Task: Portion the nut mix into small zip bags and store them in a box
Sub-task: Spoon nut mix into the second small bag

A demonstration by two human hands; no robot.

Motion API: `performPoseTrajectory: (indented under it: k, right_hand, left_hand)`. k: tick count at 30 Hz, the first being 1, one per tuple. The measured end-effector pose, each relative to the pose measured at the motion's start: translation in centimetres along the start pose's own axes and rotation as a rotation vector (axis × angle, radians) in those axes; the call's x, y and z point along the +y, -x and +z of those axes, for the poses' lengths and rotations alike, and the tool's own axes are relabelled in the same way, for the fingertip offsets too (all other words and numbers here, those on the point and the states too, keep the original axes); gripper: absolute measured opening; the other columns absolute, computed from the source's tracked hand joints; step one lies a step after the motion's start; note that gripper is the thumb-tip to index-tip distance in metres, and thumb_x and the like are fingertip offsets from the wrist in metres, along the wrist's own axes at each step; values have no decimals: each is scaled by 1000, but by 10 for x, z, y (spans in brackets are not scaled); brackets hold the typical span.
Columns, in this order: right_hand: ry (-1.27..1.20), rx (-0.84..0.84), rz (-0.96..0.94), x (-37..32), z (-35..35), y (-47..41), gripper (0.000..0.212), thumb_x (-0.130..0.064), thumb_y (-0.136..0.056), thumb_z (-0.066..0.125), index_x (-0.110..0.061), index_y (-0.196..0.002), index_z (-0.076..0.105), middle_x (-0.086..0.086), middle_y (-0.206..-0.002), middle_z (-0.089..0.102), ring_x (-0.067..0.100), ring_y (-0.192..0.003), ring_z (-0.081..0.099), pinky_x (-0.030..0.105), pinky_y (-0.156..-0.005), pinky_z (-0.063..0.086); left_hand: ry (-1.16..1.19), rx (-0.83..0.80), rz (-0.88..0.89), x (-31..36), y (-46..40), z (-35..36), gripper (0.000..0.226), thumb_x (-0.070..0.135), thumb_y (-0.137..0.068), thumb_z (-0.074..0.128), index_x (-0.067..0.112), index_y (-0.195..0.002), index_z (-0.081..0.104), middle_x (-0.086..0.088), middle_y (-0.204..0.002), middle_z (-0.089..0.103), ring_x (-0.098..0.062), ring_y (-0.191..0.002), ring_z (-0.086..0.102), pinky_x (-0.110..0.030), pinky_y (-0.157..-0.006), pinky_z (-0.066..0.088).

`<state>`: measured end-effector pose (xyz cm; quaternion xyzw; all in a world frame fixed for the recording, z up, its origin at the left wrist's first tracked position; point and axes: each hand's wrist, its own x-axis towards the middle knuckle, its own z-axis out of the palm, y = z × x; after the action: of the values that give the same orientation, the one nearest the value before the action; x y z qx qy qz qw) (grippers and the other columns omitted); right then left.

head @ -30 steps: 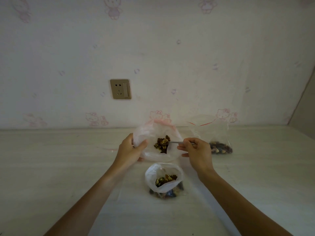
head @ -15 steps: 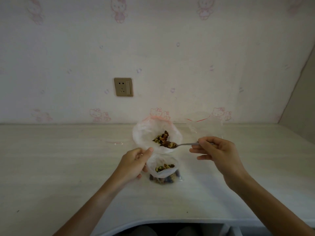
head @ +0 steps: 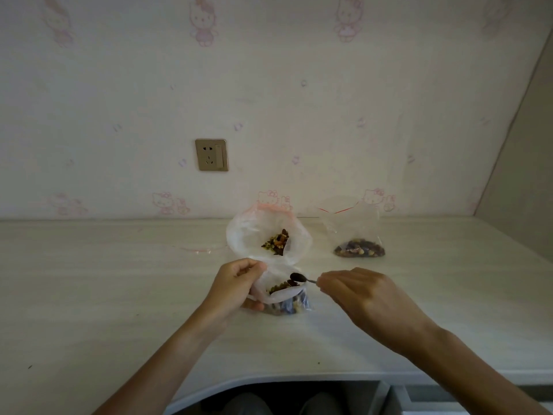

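Note:
A large clear bag [head: 248,235] with a pink zip rim stands open on the table, nut mix [head: 276,242] showing inside. In front of it sits a small zip bag [head: 284,298] partly filled with nuts. My left hand [head: 236,286] pinches the small bag's left rim and holds its mouth open. My right hand [head: 359,292] grips a small metal spoon [head: 300,278], whose dark loaded bowl hovers over the small bag's mouth. A second small zip bag [head: 356,235] with nuts at its bottom stands at the right rear.
A flat empty zip bag [head: 203,248] lies left of the large bag. The pale wooden table [head: 89,295] meets a wallpapered wall with a socket [head: 212,155]. The table's front edge curves inward near my body; a side wall rises at far right.
My left hand left the large bag and took the small bag's rim. My right hand carried the loaded spoon from the large bag down to the small bag's mouth.

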<state>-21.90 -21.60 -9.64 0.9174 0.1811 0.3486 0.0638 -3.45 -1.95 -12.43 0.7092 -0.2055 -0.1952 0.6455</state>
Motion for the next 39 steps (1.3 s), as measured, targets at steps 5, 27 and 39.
performPoseTrajectory:
  k: [5, 27, 39]
  right_hand:
    - [-73, 33, 94, -2, 2, -2, 17, -7, -90, 75, -11, -107, 74, 4, -90, 76, 17, -70, 69, 28, -63, 57]
    - [-814, 201, 1108, 43, 93, -64, 21, -22, -101, 63, -33, -84, 69, -10, -78, 77, 0, -78, 74, 27, -74, 61]
    - [-608, 138, 1015, 43, 129, -73, 21, -26, -101, 63, -18, -91, 79, -7, -78, 76, 15, -70, 72, 44, -70, 60]
  left_hand:
    - [-104, 53, 23, -3, -5, -4, 17, 27, -100, 68, 21, -89, 80, -1, -79, 76, -27, -66, 76, -39, -53, 61]
    - [-399, 361, 172, 29, -104, -41, 100, 62, -70, 88, 19, -149, 43, 4, -140, 53, -12, -111, 58, -18, -77, 45]
    - [-1105, 118, 470, 54, -148, 5, 29, 44, -101, 63, 19, -90, 71, 2, -91, 74, -22, -80, 67, -31, -63, 48]
